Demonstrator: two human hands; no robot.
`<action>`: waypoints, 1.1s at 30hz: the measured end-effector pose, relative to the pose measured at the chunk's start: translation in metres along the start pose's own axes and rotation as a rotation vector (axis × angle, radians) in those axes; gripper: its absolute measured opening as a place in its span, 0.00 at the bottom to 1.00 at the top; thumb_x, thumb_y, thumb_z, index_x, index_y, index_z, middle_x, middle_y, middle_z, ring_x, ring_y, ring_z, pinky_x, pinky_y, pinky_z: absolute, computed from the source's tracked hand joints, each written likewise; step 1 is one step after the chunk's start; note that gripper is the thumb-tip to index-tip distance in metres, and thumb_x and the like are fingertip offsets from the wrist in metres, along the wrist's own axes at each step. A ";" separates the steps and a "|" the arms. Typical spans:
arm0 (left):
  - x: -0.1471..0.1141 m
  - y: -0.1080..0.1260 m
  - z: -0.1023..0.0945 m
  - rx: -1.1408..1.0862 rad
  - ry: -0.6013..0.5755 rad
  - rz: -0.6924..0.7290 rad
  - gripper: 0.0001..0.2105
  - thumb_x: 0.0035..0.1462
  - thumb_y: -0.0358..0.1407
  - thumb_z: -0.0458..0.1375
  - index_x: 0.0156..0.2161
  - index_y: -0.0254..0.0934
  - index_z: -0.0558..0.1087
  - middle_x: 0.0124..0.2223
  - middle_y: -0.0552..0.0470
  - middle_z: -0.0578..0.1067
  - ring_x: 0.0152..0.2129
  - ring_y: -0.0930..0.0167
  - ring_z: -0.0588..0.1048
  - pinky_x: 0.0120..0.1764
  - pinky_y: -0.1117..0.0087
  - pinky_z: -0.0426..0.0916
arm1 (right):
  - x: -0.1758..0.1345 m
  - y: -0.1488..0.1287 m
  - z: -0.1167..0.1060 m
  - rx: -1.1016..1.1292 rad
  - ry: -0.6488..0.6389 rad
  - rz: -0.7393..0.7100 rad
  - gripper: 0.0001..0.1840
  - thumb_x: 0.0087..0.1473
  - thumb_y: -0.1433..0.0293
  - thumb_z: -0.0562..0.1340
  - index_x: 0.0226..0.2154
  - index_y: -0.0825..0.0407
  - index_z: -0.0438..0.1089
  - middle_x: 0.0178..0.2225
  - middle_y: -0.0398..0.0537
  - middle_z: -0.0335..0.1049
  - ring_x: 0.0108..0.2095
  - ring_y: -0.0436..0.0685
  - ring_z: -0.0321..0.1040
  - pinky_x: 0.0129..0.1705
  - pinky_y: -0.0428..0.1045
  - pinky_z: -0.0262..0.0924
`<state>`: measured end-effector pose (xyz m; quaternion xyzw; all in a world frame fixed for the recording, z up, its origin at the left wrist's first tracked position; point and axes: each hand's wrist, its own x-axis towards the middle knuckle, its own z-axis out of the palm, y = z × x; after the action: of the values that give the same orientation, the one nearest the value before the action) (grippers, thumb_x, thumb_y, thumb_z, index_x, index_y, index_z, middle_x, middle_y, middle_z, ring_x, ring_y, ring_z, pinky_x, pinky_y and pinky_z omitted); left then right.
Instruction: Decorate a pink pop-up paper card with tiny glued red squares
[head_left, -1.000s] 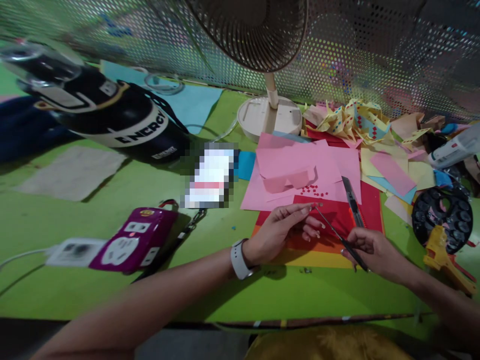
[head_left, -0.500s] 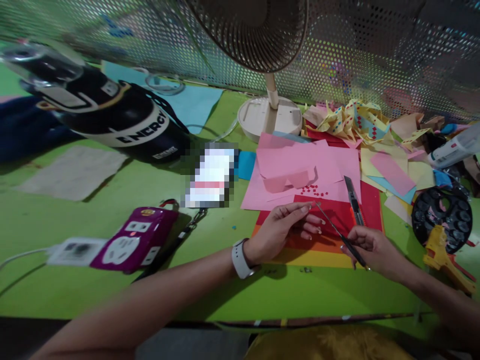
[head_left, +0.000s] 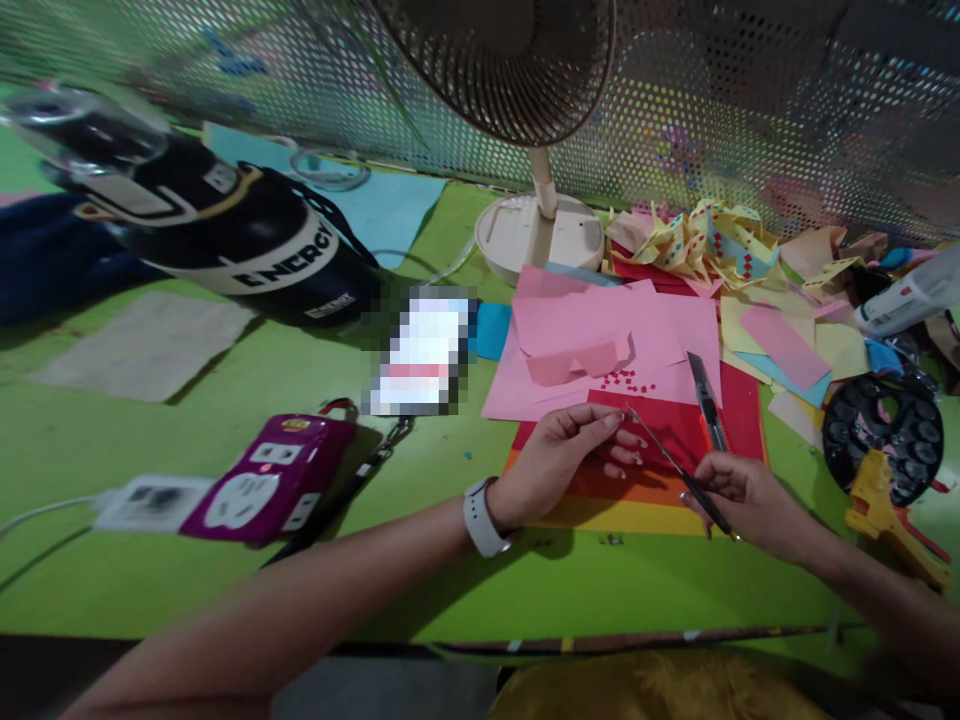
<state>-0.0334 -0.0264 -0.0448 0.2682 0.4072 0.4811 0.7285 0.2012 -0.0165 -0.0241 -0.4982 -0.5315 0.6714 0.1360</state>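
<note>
Fine Work Above a Red Sheet (head_left: 742, 425)

Person's R hand (head_left: 739, 495) grips a slim dark-handled tool (head_left: 703, 497), thin metal tip angled up-left to just beside fingertips of the L hand (head_left: 562, 455). L thumb & forefinger are pinched tog.; whether they hold anything is too small to tell. Orange & yellow sheets (head_left: 645, 515) show nearer the person. Tiny red squares (head_left: 619, 381) lie on pink paper (head_left: 585, 315) beyond the hands, w/ a box cutter (head_left: 706, 395) nr the R hand.

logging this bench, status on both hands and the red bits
Left hand pinched, contents unclear. Right hand holding slim tool, tip near left hand. Red bits loose on pink paper. Cutter close beyond right hand.
</note>
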 end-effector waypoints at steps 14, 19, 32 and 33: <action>-0.001 0.002 0.001 0.077 0.031 -0.012 0.09 0.55 0.40 0.64 0.35 0.35 0.74 0.34 0.48 0.81 0.28 0.71 0.80 0.30 0.71 0.75 | -0.001 -0.001 0.001 0.015 -0.010 0.015 0.25 0.39 0.52 0.73 0.25 0.52 0.65 0.21 0.37 0.63 0.22 0.45 0.60 0.24 0.43 0.61; -0.001 0.001 0.000 0.042 0.011 0.004 0.10 0.55 0.41 0.65 0.36 0.35 0.75 0.33 0.49 0.81 0.27 0.72 0.80 0.28 0.74 0.75 | -0.001 0.001 0.000 0.010 -0.014 0.006 0.24 0.40 0.52 0.73 0.26 0.52 0.65 0.22 0.37 0.63 0.22 0.45 0.60 0.24 0.42 0.60; 0.000 -0.002 -0.001 0.072 0.014 0.011 0.11 0.56 0.42 0.64 0.37 0.35 0.76 0.35 0.48 0.82 0.28 0.71 0.80 0.31 0.71 0.75 | 0.000 0.000 0.001 0.018 -0.021 0.016 0.26 0.41 0.48 0.71 0.25 0.51 0.65 0.22 0.37 0.62 0.22 0.45 0.60 0.24 0.43 0.61; 0.000 -0.002 -0.002 0.075 0.015 0.011 0.11 0.56 0.42 0.64 0.37 0.35 0.76 0.35 0.48 0.82 0.29 0.71 0.80 0.32 0.71 0.76 | 0.000 0.000 0.001 0.018 -0.022 0.015 0.26 0.41 0.48 0.71 0.25 0.51 0.64 0.22 0.37 0.62 0.22 0.45 0.60 0.24 0.43 0.61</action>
<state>-0.0338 -0.0274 -0.0471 0.2942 0.4288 0.4715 0.7122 0.2004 -0.0176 -0.0243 -0.4934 -0.5230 0.6828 0.1296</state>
